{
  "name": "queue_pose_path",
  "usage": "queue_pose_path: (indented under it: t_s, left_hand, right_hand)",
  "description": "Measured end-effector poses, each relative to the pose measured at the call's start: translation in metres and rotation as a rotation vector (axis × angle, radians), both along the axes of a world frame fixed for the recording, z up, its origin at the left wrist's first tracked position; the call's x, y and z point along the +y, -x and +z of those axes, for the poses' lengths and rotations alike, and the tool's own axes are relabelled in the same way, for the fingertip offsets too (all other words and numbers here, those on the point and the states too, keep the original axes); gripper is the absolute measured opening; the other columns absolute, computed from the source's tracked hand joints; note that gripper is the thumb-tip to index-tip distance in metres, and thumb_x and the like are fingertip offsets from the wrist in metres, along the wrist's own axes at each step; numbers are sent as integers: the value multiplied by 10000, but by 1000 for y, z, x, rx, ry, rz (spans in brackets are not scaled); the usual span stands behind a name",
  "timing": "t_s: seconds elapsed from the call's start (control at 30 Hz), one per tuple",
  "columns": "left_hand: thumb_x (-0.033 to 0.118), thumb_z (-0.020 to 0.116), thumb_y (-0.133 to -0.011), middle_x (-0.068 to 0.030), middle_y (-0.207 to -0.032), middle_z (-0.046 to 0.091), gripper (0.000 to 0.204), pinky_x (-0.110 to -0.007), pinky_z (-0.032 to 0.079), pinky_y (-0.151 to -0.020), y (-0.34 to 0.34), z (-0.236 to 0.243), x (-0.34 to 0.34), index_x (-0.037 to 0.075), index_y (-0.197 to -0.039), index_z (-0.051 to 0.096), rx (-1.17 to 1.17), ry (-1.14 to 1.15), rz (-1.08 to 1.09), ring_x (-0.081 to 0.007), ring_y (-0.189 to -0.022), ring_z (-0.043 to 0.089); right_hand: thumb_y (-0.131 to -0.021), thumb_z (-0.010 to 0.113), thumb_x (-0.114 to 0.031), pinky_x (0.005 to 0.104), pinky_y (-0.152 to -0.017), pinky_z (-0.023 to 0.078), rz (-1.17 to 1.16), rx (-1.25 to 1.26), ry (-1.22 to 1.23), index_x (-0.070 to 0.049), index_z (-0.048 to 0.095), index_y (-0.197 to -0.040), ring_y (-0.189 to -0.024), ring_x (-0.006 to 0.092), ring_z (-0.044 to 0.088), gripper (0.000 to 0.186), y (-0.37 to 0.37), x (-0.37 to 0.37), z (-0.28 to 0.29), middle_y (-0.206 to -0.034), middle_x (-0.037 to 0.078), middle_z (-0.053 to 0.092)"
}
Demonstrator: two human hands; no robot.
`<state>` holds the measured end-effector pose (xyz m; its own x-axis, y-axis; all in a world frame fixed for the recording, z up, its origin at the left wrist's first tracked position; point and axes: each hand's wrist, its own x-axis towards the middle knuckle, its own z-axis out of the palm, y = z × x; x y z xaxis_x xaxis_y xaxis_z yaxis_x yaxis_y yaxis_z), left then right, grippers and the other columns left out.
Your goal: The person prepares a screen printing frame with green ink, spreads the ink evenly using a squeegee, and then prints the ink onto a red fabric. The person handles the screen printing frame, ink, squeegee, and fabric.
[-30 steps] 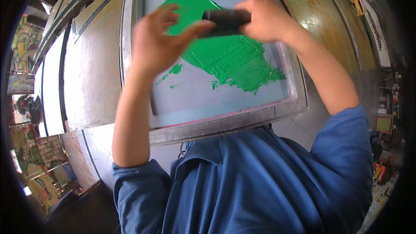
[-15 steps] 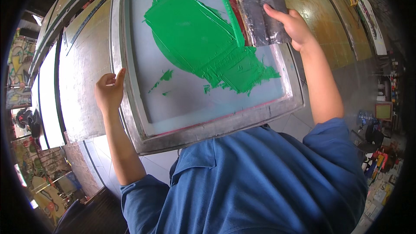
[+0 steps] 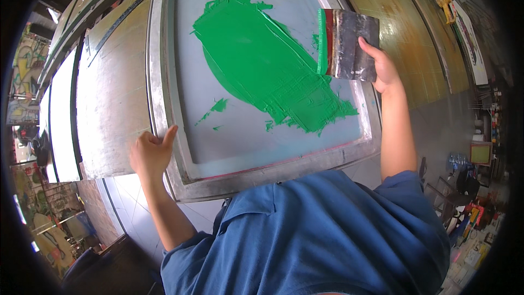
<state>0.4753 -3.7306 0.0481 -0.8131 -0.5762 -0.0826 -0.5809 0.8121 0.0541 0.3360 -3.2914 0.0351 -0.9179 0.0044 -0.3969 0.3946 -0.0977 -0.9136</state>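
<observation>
A squeegee [image 3: 349, 35] with a dark, paint-stained handle is gripped in my right hand [image 3: 385, 71], thumb on top. Green ink coats its blade edge on the left. It is over the right side of a screen printing frame [image 3: 267, 181]. Thick green ink [image 3: 256, 60] spreads across the mesh [image 3: 188, 93], with a small separate smear [image 3: 219, 105] at lower left. At the frame's left rail is my left hand [image 3: 153, 153], fingers curled in a loose fist and thumb sticking out over the rail. I see nothing in it.
Metal-topped boards [image 3: 112, 125] lie left of the frame, one with a dark strip [image 3: 117, 30] on it. Yellowish boards [image 3: 393, 33] extend along the right, with a yellow power tool [image 3: 447, 5] beyond. Cluttered shelves and tools stand at the far right.
My right hand has drawn the squeegee back toward me and to the right. My left hand has come nearer along the frame's left rail. The view has shifted slightly.
</observation>
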Motion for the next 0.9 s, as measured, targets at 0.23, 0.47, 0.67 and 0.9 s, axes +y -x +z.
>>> queue_pose_path:
  t_s: [0.23, 0.47, 0.67, 0.9]
  left_hand:
    - [481, 734, -597, -68, -783, 577, 522, -337, 453, -582, -12, -11, 4, 48, -814, 541, 255, -27, -133, -229, -682, 590]
    - [453, 732, -621, -137, -909, 559, 597, -390, 454, -686, 25, -34, -7, 18, -962, 504, 331, 42, -128, -282, -852, 567]
    - [425, 723, -645, -150, -791, 604, 567, -355, 467, -648, 46, -21, -29, -55, -894, 552, 83, -303, -118, -257, -724, 587]
    - [368, 734, -665, -116, -668, 563, 465, -318, 445, -563, 48, -44, -38, -38, -750, 525, 296, -791, -31, -166, -615, 529]
  right_hand:
    - [-793, 625, -312, 315, -852, 409, 35, 13, 112, -10, 524, -1125, -965, 177, 546, 461, 4, 1, 3, -1075, 78, 574]
    - [-811, 608, -267, 316, -827, 432, 71, 26, 164, -26, 529, -1108, -947, 178, 563, 391, 2, 1, 5, -1050, 67, 583]
    - [-828, 590, -262, 311, -813, 456, 66, 37, 166, -31, 536, -1094, -901, 167, 590, 357, 4, 2, 5, -1025, 64, 604]
    - [-775, 643, -286, 320, -827, 429, 46, -17, 90, -13, 560, -1069, -912, 181, 575, 410, 10, 4, -1, -1014, 88, 604]
